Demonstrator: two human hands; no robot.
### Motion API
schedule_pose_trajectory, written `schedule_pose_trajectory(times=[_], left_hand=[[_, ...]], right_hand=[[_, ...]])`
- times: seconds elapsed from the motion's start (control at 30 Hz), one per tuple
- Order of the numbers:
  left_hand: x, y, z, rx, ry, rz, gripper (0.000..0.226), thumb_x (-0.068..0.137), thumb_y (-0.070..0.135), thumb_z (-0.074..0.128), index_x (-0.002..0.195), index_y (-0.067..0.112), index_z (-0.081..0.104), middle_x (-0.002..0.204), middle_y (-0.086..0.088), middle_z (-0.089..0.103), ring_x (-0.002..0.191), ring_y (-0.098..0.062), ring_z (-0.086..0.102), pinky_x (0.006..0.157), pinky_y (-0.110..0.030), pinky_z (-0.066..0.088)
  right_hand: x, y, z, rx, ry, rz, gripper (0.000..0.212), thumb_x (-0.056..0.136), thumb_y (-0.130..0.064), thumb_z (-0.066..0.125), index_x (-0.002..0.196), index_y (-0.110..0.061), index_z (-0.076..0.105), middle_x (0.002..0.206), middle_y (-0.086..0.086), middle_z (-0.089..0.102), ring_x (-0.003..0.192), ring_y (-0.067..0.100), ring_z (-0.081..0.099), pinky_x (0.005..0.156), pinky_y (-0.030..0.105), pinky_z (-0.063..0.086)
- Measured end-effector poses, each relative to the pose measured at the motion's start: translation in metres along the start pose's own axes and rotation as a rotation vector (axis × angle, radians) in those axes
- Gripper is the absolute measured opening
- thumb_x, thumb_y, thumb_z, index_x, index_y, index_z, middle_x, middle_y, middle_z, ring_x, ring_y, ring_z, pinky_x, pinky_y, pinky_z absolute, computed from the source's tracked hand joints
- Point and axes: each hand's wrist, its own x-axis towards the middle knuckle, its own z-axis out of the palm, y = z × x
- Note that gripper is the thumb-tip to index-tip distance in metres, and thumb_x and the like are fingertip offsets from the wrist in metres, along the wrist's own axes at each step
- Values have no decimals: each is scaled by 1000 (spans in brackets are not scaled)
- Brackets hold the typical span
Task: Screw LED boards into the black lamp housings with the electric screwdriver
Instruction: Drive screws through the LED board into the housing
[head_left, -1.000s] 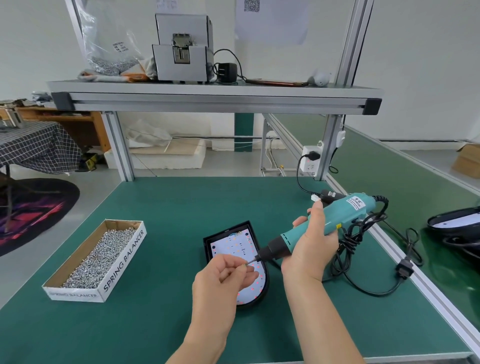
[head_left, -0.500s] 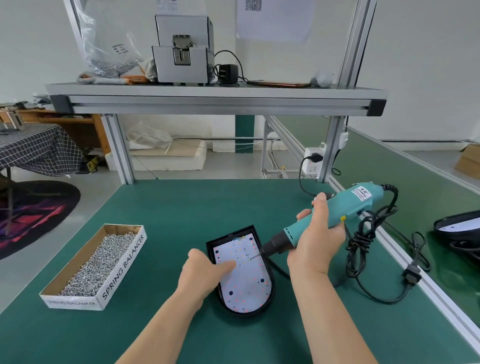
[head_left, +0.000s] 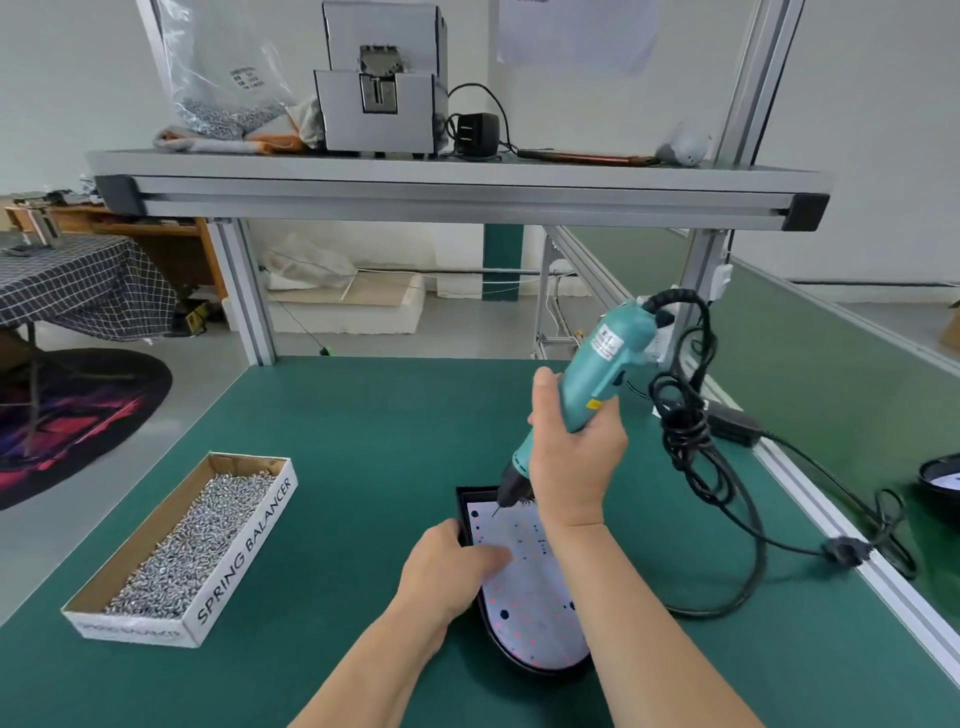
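Screwdriver (head_left: 608, 353) now steeper; screws (head_left: 197, 535) filling box (head_left: 244, 553)

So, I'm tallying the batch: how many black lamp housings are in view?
2. One housing lies on the green bench, held by the left hand under the screwdriver; a second housing sits at the frame's far right edge, cut off. Others may be hidden.
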Motion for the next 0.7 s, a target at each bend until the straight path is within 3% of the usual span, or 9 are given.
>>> schedule_pose_trajectory(times=[0.17,0.33,0.7], left_hand=[[4,-2,0,-17,-6,-5,45,54,31,69,94,10,71,92,-5,77,93,-29,73,90,-53,56],[4,-2,0,-21,-12,-3,45,55,33,69,95,13,71,94,-2,77,94,-27,73,90,-51,57],[1,-1,0,-8,-3,-11,38,57,33,69,92,18,70,92,0,77,92,-25,73,90,-50,57]], right_hand=[[-5,9,10,-51,-66,-40,26,82,-46,69,77,-23,57,61,4,62,56,26,61,57,39,54],[-6,12,12,-56,-64,-62,25,82,-47,68,76,-25,57,62,3,63,55,23,61,55,29,51],[-8,13,15,-69,-96,-82,25,82,-45,70,76,-24,56,60,3,62,53,23,59,52,37,52]])
